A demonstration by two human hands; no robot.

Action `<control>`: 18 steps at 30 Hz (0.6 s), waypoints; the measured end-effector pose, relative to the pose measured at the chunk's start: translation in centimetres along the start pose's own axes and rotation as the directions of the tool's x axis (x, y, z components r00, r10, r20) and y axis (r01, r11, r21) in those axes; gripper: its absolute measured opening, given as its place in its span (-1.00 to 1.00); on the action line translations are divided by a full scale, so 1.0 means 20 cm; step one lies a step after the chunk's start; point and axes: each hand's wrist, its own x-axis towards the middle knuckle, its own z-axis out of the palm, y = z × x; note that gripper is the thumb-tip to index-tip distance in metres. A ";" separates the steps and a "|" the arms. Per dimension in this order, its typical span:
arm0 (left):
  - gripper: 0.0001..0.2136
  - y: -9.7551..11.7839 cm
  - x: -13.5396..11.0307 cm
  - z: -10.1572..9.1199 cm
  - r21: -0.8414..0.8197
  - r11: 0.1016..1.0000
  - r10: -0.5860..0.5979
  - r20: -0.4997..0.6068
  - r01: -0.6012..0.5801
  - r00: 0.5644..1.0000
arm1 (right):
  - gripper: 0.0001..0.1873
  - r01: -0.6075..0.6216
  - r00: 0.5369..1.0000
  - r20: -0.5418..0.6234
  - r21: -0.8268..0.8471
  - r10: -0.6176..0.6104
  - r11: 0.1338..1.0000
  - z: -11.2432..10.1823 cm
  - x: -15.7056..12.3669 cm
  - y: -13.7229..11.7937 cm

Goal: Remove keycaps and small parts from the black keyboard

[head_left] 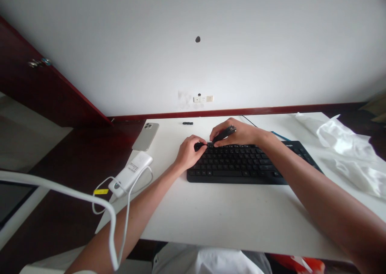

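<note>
A black keyboard (238, 172) lies flat on the white table. At its upper left corner is my left hand (190, 150), thumb and index finger closed on the keyboard's edge. My right hand (232, 132) sits just to the right of it, over the keyboard's top row, wrapped round a dark, slim pen-like tool (224, 134). The tool's lower end points down at the keys beside my left fingertips; its exact kind is not clear. Behind the keyboard, a short row of small black pieces (187, 123), looking like keycaps, lies on the table.
On the left of the white table (211, 213) lie a phone (146, 136) and a white power bank (132, 173) with a looped white cable (129, 209). Crumpled clear plastic (346, 145) covers the right side. A wall with sockets (203, 99) stands behind.
</note>
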 end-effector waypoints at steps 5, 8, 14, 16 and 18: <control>-0.79 -0.02 0.00 0.00 -0.013 0.998 0.066 0.035 -0.065 0.997 | -0.76 0.024 0.999 0.022 -0.018 -0.024 1.000 0.00 0.00 0.02; -0.77 -0.02 0.01 0.01 -0.008 0.997 0.073 0.026 -0.073 0.997 | -0.77 0.057 0.998 0.029 -0.045 -0.055 0.997 0.01 0.01 0.02; -0.83 -0.03 0.01 0.01 0.027 0.996 0.087 0.039 -0.088 0.995 | -0.77 0.027 0.999 0.044 -0.069 -0.024 0.997 0.03 0.02 0.01; -0.83 -0.03 0.01 0.01 0.030 0.996 0.083 0.042 -0.084 0.996 | -0.77 0.017 0.999 0.043 -0.058 -0.015 0.998 0.04 0.02 0.00; -0.83 -0.02 0.01 0.01 0.028 0.996 0.082 0.048 -0.083 0.996 | -0.77 0.005 1.000 0.031 -0.049 -0.003 0.999 0.04 0.02 -0.01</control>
